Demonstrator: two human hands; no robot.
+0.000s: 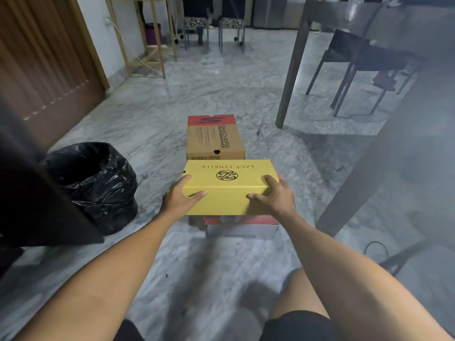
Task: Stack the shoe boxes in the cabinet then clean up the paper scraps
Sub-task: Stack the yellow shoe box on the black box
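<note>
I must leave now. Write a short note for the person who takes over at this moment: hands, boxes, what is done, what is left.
Left hand and right hand grip the ends of the yellow box, which is above a red-and-white box on the floor.
The brown box stands on the floor behind them.
The black bin bag is open at the left.
Done: no box is seen in a cabinet.
Left: stack all three boxes, then clear paper scraps; none are visible here.
</note>
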